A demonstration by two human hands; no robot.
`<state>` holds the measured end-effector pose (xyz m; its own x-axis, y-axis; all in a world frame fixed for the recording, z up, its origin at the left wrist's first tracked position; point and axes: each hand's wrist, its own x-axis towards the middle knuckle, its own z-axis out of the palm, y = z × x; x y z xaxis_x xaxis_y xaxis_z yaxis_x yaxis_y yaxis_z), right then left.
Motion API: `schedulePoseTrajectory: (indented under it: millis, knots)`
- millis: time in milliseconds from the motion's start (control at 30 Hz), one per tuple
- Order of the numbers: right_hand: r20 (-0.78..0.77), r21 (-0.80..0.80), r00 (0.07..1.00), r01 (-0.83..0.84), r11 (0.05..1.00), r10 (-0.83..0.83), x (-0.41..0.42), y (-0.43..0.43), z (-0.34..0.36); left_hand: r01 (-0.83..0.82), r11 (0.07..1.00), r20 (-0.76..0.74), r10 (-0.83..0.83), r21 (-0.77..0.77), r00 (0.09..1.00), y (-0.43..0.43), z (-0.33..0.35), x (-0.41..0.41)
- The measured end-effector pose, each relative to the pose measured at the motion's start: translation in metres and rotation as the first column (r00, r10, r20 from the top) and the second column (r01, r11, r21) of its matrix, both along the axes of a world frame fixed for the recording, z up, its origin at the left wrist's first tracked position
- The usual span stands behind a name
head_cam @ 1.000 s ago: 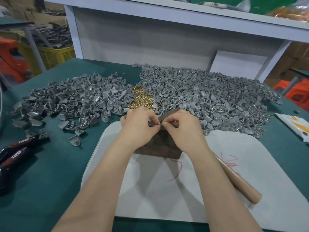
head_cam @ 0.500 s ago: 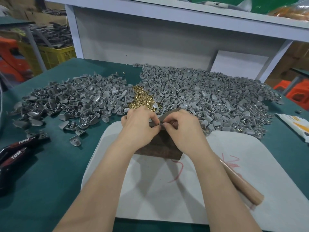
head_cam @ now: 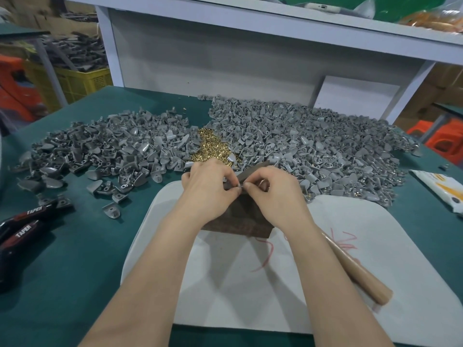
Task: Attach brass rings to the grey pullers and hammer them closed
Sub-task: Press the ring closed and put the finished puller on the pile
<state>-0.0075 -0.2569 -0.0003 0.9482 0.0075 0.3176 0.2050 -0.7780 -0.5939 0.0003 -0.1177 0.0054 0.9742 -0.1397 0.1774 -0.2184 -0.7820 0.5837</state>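
Note:
My left hand [head_cam: 209,187] and my right hand [head_cam: 273,194] meet fingertip to fingertip over a dark block [head_cam: 240,221] on a white board [head_cam: 275,284]. Between the fingertips of both hands sits a small grey puller [head_cam: 238,188], mostly hidden; a ring cannot be made out there. A small heap of brass rings [head_cam: 210,150] lies just beyond my hands, between a left pile of grey pullers [head_cam: 107,151] and a larger right pile of grey pullers [head_cam: 313,149]. A hammer's wooden handle [head_cam: 358,269] lies on the board under my right forearm; its head is hidden.
The table has a green cover [head_cam: 62,259]. Black pliers marked TAPER [head_cam: 22,226] lie at the left edge. A white and orange packet [head_cam: 443,189] lies at the right edge. A white shelf frame [head_cam: 225,46] stands behind the piles.
Both hands stay pinched together over the block; only the fingertips have shifted slightly. Nothing else on the table has moved.

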Motion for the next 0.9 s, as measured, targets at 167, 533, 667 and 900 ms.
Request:
schedulePoseTrajectory:
  millis: [167, 533, 667, 900]
  knots:
    - [0.003, -0.183, 1.000, 0.013, 0.983, -0.013, 0.001, 0.006, 0.007, 0.003, 1.000, -0.001, -0.003, 0.014, 1.000, -0.002, 0.001, 0.000]
    - [-0.057, -0.125, 0.998, -0.019, 0.992, 0.012, 0.002, 0.002, 0.009, 0.003, 1.000, 0.008, -0.003, 0.022, 1.000, -0.001, 0.001, 0.000]
    - [-0.096, -0.001, 0.985, 0.143, 0.990, -0.142, -0.001, -0.028, 0.008, 0.008, 1.000, 0.016, -0.008, 0.012, 1.000, 0.000, 0.000, 0.000]
    - [-0.367, -0.298, 0.904, 0.110, 0.948, -0.220, -0.001, -0.042, 0.002, -0.059, 0.997, 0.053, 0.057, 0.052, 0.997, 0.000, -0.004, 0.002]
